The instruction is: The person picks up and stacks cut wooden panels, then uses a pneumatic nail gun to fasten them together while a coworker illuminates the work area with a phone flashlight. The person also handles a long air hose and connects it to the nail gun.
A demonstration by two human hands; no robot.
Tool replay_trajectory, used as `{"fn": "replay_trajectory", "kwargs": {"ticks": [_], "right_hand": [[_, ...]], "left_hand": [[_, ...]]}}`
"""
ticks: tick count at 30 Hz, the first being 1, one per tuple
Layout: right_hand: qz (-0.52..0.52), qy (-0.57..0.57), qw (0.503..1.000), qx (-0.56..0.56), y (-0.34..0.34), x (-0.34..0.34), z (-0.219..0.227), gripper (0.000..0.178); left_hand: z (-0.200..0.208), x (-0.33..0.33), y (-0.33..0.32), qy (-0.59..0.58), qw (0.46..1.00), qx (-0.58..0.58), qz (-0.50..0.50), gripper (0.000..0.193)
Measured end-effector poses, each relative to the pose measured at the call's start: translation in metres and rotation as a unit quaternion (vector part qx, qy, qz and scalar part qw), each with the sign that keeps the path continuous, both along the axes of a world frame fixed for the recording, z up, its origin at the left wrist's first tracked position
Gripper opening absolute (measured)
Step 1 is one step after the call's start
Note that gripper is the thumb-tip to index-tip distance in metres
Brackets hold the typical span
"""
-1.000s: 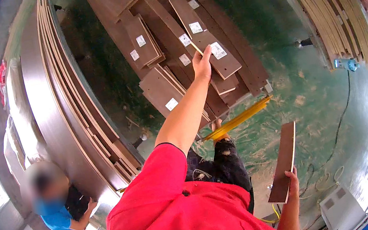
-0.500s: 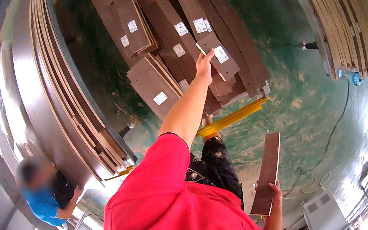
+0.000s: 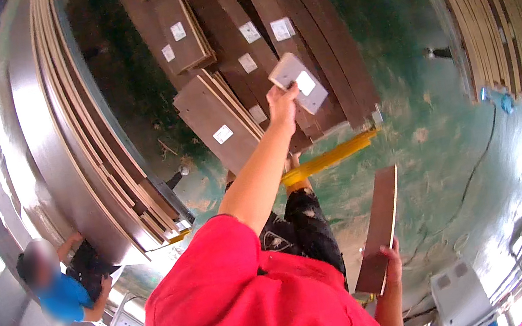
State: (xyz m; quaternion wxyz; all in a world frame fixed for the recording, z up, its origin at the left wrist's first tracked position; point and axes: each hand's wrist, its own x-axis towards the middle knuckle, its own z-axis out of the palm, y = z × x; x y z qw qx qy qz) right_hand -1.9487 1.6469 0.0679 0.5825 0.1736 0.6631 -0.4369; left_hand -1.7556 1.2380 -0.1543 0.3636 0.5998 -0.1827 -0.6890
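My left hand (image 3: 282, 108) grips a small brown panel (image 3: 293, 70) by its near left edge, thumb on top near a white label. The panel is tilted, above a pile of brown boards (image 3: 225, 51), several of them labelled. Out to the right, my right hand (image 3: 393, 265) is closed round the lower part of a long narrow brown board (image 3: 380, 212), which points up and away from me. The fingers behind each piece are partly hidden.
A yellow bar (image 3: 333, 159) crosses the near end of the pile, by my feet. Stacked boards stand left (image 3: 72, 125) and right (image 3: 496, 41). A person in blue (image 3: 66, 296) is at the left stack. A dark cable (image 3: 481, 160) lies on the green floor.
My left hand has raised the small panel off the pile and tilted it, its label facing up. The board in my right hand has shifted slightly upward. The person in blue has moved an arm.
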Motion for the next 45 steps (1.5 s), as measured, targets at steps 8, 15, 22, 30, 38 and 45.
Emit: {"fn": "replay_trajectory", "kwargs": {"ticks": [8,15,22,30,38,45], "right_hand": [[-0.022,-0.028,0.994,-0.099,-0.135,0.002,0.034,0.054],[0.043,-0.074,0.987,-0.139,-0.249,0.061,0.029,0.041],[0.204,0.035,0.965,-0.159,-0.286,0.148,-0.010,0.047],[0.245,0.060,0.960,-0.120,-0.309,0.221,-0.030,0.049],[0.302,0.095,0.944,-0.093,-0.318,0.264,-0.025,0.051],[0.277,0.076,0.956,-0.059,-0.320,0.282,-0.028,0.053]], "left_hand": [[0.066,0.133,0.025,0.099,0.988,0.075,0.093,0.040],[0.078,0.237,0.029,-0.043,0.979,0.149,0.130,0.088],[0.098,0.298,-0.008,-0.001,0.989,0.072,0.128,0.035],[0.047,0.361,-0.086,-0.019,0.995,0.056,0.078,0.040],[-0.022,0.399,-0.160,-0.208,0.976,0.062,0.029,0.049],[-0.103,0.409,-0.225,-0.250,0.968,-0.001,-0.002,0.053]]}}
